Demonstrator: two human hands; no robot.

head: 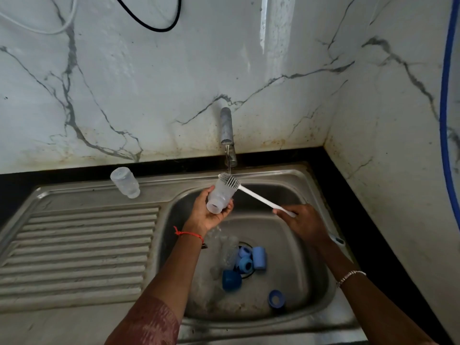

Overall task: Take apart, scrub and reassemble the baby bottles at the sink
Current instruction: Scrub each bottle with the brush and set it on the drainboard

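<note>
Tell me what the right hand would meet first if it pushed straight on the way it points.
Up-left along the brush, the right hand would likely meet the bottle held by the left hand, where the brush head lies. Depth is unclear; it could touch the left fingertips first.

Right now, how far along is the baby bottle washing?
Done: the bottles are apart, and one clear plastic bottle body sits upended on the drainboard. In hand: the left hand holds a second clear body while the right hand works the white long-handled brush against its base under the running tap. Left: the blue caps and rings and another clear body in the basin, then reassembly.
</note>
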